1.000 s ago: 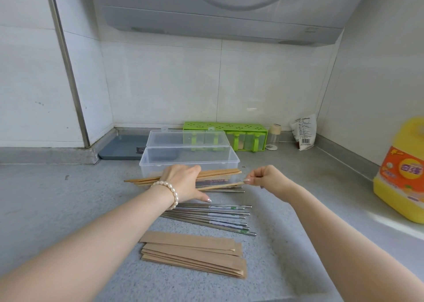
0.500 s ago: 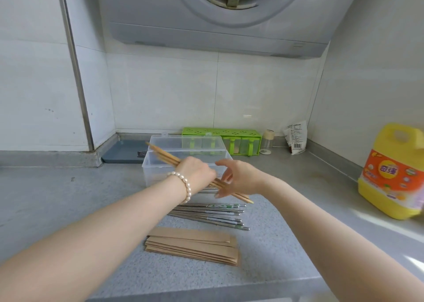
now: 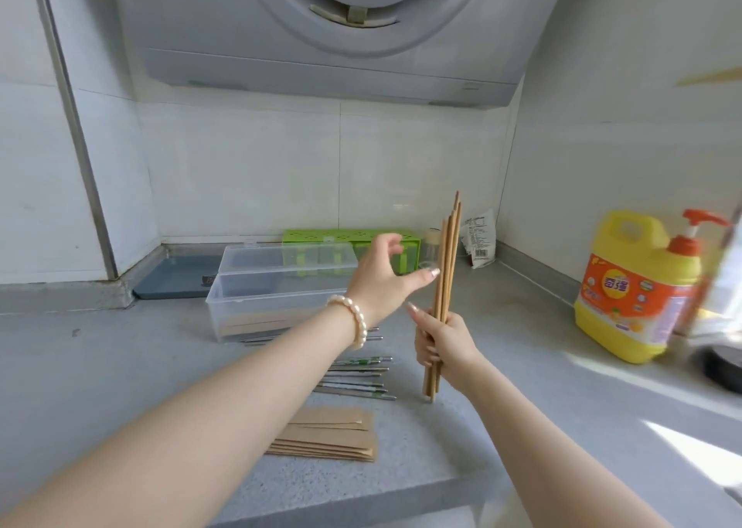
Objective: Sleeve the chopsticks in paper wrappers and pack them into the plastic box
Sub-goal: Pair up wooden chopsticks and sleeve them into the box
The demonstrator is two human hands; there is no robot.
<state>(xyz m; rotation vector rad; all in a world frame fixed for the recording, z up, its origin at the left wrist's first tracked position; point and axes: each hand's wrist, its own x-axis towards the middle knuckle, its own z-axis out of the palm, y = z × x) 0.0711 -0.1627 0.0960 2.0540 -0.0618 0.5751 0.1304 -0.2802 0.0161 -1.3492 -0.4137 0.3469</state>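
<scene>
My right hand [image 3: 443, 343] grips a bundle of wooden chopsticks [image 3: 446, 270] upright, their lower ends resting on the grey counter. My left hand [image 3: 381, 276], with a pearl bracelet on the wrist, hovers just left of the bundle with fingers spread; its thumb tip is close to the sticks. Several metal chopsticks [image 3: 357, 379] lie on the counter below my left forearm. A stack of brown paper wrappers [image 3: 333, 435] sits near the front edge. The clear plastic box [image 3: 257, 298] stands open behind, with some brown wrappers seen through its front wall.
A green holder [image 3: 345, 238] and a small packet [image 3: 478, 238] stand by the back wall. A yellow detergent jug [image 3: 626, 286] with a pump bottle beside it is at the right. A grey tray [image 3: 176, 278] lies in the left corner. A range hood hangs overhead.
The wooden chopsticks went from lying by the box, through a slant in both hands, to upright in my right hand. My left hand let go and opened.
</scene>
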